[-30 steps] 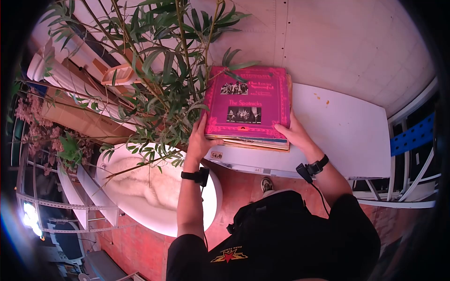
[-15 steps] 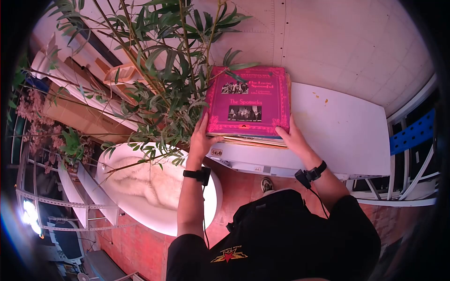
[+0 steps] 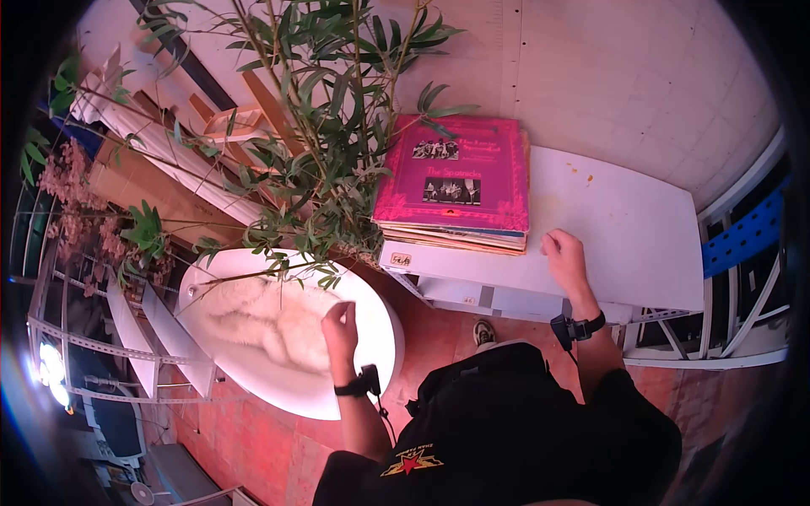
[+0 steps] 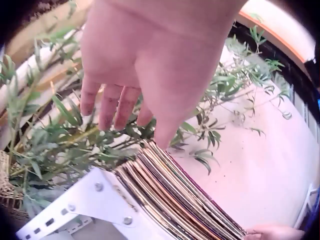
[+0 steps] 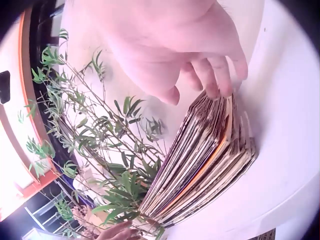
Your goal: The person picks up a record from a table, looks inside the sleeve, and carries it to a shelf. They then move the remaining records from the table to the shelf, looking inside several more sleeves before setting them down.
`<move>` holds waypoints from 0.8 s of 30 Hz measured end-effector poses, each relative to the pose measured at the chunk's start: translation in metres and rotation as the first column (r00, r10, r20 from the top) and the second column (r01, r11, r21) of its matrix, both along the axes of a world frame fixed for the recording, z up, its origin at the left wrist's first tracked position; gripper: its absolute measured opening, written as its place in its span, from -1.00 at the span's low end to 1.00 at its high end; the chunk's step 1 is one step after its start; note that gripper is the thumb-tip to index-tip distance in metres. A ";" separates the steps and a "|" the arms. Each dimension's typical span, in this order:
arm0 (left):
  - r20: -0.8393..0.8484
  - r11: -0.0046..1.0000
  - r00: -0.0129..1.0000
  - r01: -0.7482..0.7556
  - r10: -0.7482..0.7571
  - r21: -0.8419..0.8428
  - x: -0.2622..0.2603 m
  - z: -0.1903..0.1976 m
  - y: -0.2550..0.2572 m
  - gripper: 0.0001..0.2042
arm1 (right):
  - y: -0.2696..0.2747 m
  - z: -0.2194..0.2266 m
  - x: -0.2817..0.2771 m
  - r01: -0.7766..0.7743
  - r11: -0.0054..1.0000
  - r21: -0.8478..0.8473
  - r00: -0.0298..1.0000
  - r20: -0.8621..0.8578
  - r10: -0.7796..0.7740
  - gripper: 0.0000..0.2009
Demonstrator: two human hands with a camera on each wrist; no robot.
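Note:
A stack of record sleeves [image 3: 460, 173] with a magenta cover on top lies at the left part of the white table [image 3: 624, 228]. Its layered edges show in the left wrist view as thin sleeves [image 4: 175, 195]. Held away from the stack, my left hand [image 3: 340, 331] hangs over the white tub with loosely bent fingers and nothing in them. My right hand [image 3: 566, 260] hovers over the table just right of the stack's near corner, its fingers also loosely curled and holding nothing. In the right wrist view the relaxed fingers [image 5: 220, 75] overlap the stack's end.
A leafy bamboo plant [image 3: 337, 160] stands left of the stack, with a few leaves reaching over the sleeve's corner. Below it sits a white oval tub [image 3: 384, 363] with pale fur inside. A blue perforated panel [image 3: 742, 244] is at the right, and a metal frame [image 3: 110, 337] at the left.
Both hands have let go of the stack. My left hand has drawn back down toward my body, and the right has moved off to the right. The stack stays on the table.

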State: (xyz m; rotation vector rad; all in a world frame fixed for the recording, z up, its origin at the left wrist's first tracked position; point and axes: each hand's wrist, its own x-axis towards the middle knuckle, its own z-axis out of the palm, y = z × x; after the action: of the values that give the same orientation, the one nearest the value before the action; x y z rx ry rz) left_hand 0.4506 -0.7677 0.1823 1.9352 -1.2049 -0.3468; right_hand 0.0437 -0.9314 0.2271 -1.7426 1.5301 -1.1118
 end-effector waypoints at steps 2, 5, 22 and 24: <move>0.013 0.996 0.996 -0.093 0.093 -0.007 0.009 -0.018 0.038 -0.80 | 0.010 -0.001 0.000 -0.016 0.998 0.059 0.997 -0.080 0.021 -0.76; -0.071 0.975 0.973 -0.220 0.221 0.022 0.010 -0.028 0.080 -0.73 | 0.021 -0.020 0.007 -0.072 0.996 0.044 0.986 -0.145 0.078 -0.74; -0.160 0.989 0.978 -0.121 0.134 0.090 -0.024 -0.031 0.117 -0.68 | 0.102 -0.015 0.022 -0.260 0.962 0.082 0.922 -0.273 0.273 -0.83; -0.167 0.984 0.975 -0.121 0.143 0.134 -0.029 -0.030 0.123 -0.68 | 0.107 -0.011 0.017 -0.219 0.973 0.072 0.959 -0.166 0.229 -0.82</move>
State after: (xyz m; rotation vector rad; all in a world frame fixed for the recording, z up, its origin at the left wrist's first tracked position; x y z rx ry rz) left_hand 0.4214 -0.6448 0.1523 2.0313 -0.9538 -0.5207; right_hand 0.0611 -0.8241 0.2164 -1.9622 1.4032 -0.8180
